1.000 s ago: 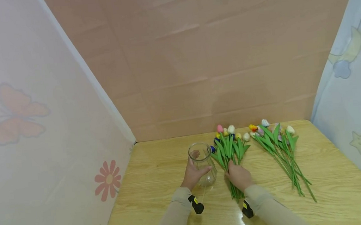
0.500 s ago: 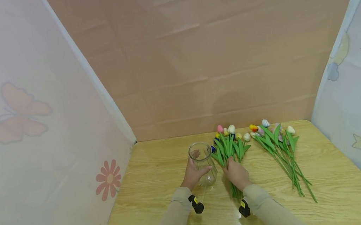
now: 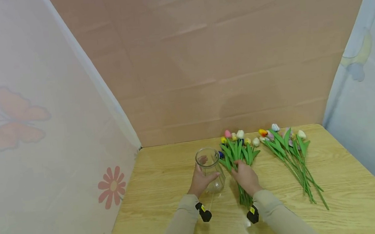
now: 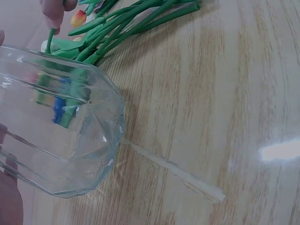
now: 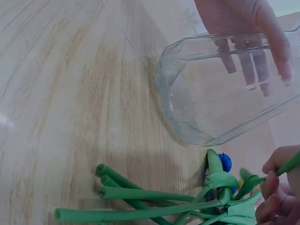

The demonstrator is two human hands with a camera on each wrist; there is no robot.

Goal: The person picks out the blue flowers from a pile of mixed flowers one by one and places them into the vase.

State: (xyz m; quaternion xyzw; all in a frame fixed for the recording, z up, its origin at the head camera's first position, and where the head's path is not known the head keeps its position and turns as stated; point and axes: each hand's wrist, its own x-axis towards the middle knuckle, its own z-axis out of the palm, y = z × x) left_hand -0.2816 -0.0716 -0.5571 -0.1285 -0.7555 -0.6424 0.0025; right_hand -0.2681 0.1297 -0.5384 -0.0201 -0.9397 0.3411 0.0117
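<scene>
A clear faceted glass vase stands upright on the table at the middle. My left hand holds it from the left, thumb in front and fingers round the back; in the right wrist view the fingers show through the glass. Right of the vase lies a bunch of artificial tulips with pink, yellow, white and blue heads and green leaves. My right hand is over their stems, and in the right wrist view its thumb and fingers pinch one green tulip stem. The vase has no flowers in it.
A second bunch of tulips, with orange, white and lilac heads, lies at the right. The wooden table meets a pinkish-brown backdrop behind and pale printed cloths at both sides. A whitish strip lies by the vase base.
My right hand has moved slightly up and left along the stems. A yellow tulip head at the bunch's left has shifted a little left. My left hand and the vase have stayed put.
</scene>
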